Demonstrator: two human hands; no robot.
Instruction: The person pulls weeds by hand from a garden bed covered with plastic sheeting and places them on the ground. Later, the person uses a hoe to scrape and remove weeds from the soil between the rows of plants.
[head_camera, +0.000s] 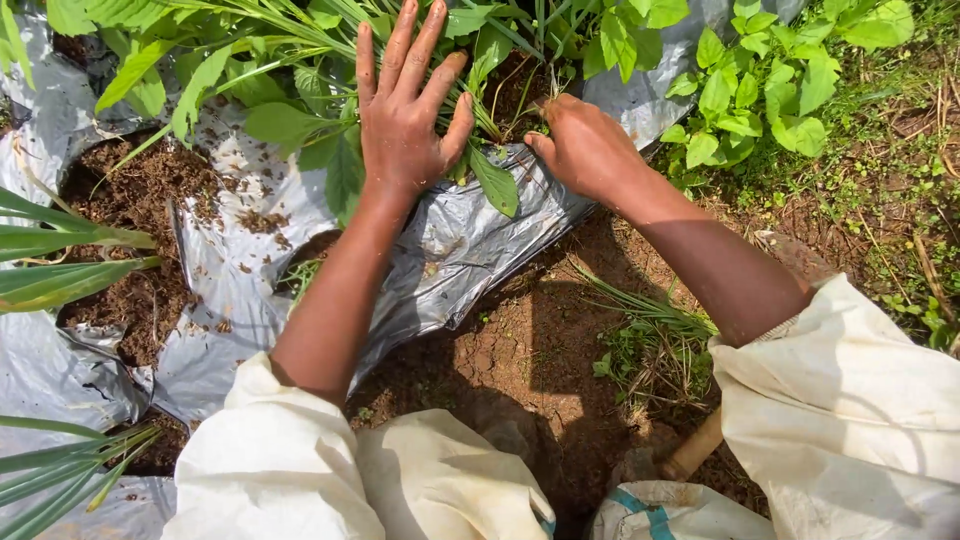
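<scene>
Over a hole in the silver plastic sheet (470, 240), both hands worked among green plants. The left hand (405, 120) lay flat with its fingers spread wide, pressing the leafy stems (300, 125) aside, seemingly to bare the soil at their base. The right hand (580, 145) was curled, its fingertips tucked down into the opening (515, 95) where dark earth showed; they seemed to pinch something at the root line, though what exactly they gripped was hidden behind the leaves and knuckles. One broad leaf (495, 182) hung over the sheet's edge between the two hands.

The sheet covered the bed, with crumbs of soil (150, 180) scattered across it and more bare earth in other holes to the left. Long narrow blades (60, 260) of another plant reached in from the left edge. Below the hands lay cracked brown ground (520, 350) with a tuft of grass (650, 330). Cream sleeves (850, 400) were pushed up on both forearms, and a wooden handle (695, 455) rested near the right elbow.
</scene>
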